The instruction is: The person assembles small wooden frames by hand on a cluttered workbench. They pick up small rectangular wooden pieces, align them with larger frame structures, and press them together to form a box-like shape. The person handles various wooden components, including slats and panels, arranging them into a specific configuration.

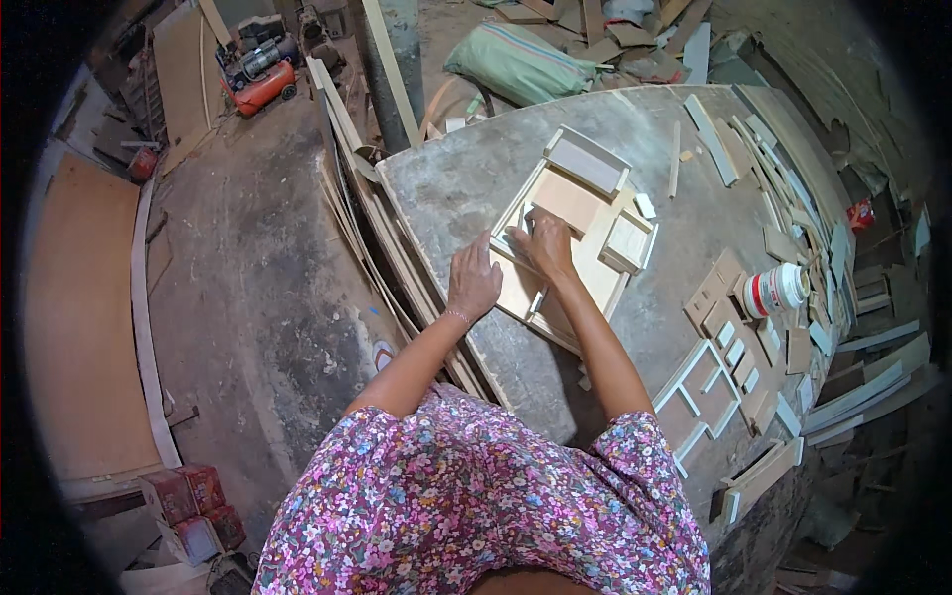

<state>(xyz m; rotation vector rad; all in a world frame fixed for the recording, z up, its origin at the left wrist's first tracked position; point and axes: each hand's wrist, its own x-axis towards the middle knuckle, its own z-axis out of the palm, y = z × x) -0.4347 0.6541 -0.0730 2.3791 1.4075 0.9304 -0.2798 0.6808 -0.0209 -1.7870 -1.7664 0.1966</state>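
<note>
On the grey worktable sits a wooden layout model, a pale board with low partition walls and small box-like compartments. My left hand lies at its left edge, fingers stretched out and touching the rim. Over the inside of the board, near the left wall, my right hand bends down with thumb and fingers drawn together. A small pale strip shows beside those fingertips; what they pinch is mostly hidden. Another short strip stands on the board below my right wrist.
To the right lie a white partition frame, small wooden blocks and a white tub with a red band. Offcuts line the table's far right. A green sack rests beyond; an orange compressor stands far left.
</note>
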